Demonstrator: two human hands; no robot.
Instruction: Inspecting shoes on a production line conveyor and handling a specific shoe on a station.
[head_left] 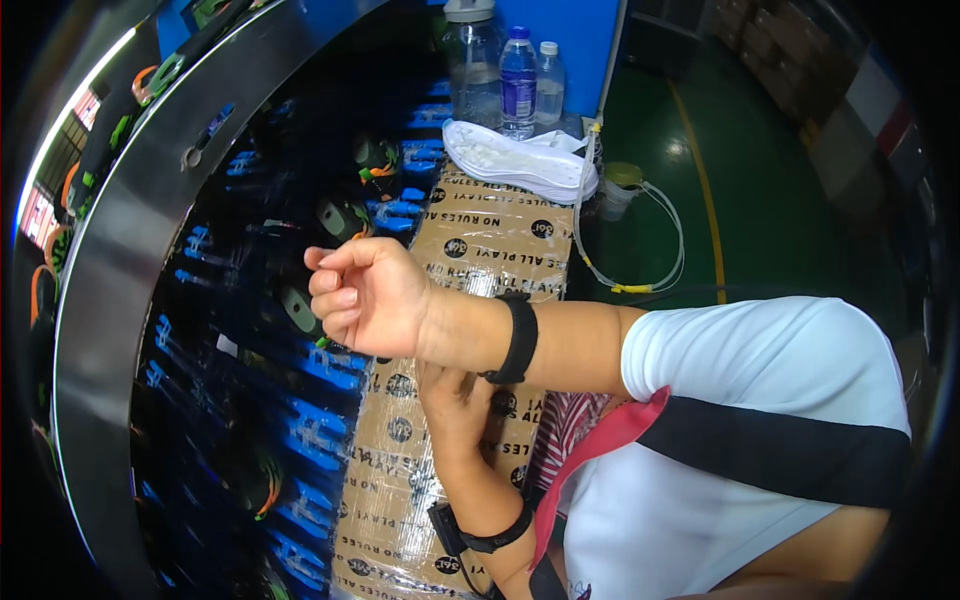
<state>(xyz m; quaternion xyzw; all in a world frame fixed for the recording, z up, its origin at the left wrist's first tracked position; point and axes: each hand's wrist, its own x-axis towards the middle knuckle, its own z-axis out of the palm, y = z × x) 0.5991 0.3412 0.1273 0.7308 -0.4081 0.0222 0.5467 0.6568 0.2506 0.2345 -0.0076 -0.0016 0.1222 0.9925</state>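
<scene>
My right hand [372, 298] reaches out over the edge of a dark conveyor with blue strips [320, 430]. Its fingers curl in toward the palm, and nothing shows between them. Below my right forearm, my left hand [456, 398] is over the cardboard-covered ledge [385, 490], its fingers partly hidden by that forearm. Nearest to my right hand, on the conveyor, are a dark shoe with a grey-green patch [300, 310] and another dark shoe [343, 218]. A third shoe with orange and green trim [378, 155] lies farther off.
White shoe soles [520, 165] lie stacked on the ledge's far end, near a purple-labelled bottle [518, 85], a smaller clear bottle [549, 85] and a large jug [473, 60]. Clear tubing [680, 240] loops beside a small pot [622, 180]. A curved metal rail [95, 330] borders the conveyor's left.
</scene>
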